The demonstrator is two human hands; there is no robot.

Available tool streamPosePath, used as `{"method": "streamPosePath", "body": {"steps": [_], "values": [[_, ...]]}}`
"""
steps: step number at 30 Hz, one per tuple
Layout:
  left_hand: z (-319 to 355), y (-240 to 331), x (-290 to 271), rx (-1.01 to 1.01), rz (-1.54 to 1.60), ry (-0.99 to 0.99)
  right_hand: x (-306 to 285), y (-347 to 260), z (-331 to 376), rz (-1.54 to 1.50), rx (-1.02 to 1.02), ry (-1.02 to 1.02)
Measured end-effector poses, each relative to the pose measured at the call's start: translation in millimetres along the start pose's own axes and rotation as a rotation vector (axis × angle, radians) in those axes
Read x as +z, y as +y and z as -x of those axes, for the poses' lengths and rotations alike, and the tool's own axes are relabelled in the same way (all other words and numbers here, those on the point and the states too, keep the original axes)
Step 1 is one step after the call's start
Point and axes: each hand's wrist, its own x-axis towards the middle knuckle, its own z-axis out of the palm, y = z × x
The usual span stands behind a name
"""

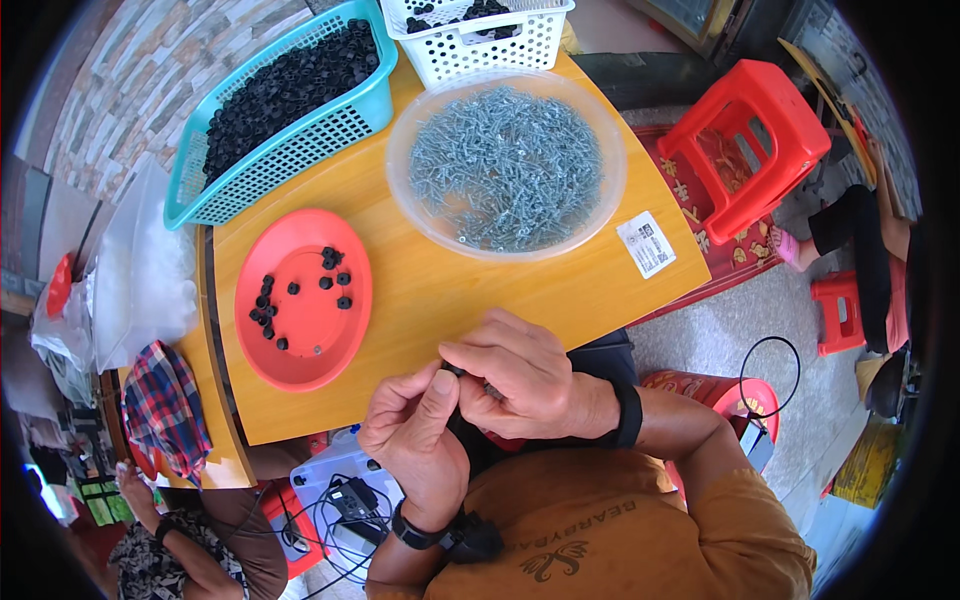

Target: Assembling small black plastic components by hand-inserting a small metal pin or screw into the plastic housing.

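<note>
My left hand [415, 425] and my right hand [515, 375] meet at the near edge of the wooden table [440, 290]. Their fingertips pinch a small black piece with a silvery screw [468, 377], mostly hidden by the fingers. A red tray [305, 345] holding several small black caps lies to the left. A clear round bowl [598, 190] of silver screws sits further back.
A teal basket [345, 125] of black caps and a white basket [480, 45] stand at the table's far side. Red plastic stools [750, 140] and a seated person's legs [860, 250] are to the right. Another person [190, 540] sits at lower left, beside cables and a charger.
</note>
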Motion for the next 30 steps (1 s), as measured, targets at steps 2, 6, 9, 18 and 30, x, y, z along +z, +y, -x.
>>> {"method": "streamPosePath", "body": {"steps": [2, 6, 9, 18, 30], "values": [[0.0, 1.1, 2.4, 0.020, -0.007, -0.017, -2.1, -0.7, -0.8, -0.001, 0.005, -0.011], [0.7, 0.7, 0.5, 0.020, -0.011, -0.027, -0.6, 0.6, -0.2, -0.004, -0.011, 0.016], [0.0, 5.2, -1.5, 0.050, -0.046, -0.029, -3.8, -2.0, -4.2, -0.010, 0.006, -0.049], [1.3, 12.5, -0.7, 0.087, -0.088, -0.057, -11.0, -7.1, -8.2, -0.136, 0.110, -0.066], [-5.8, 10.9, -9.0, 0.419, -0.599, -0.159, -11.9, -12.6, -2.0, -0.331, 0.320, -0.065]]}}
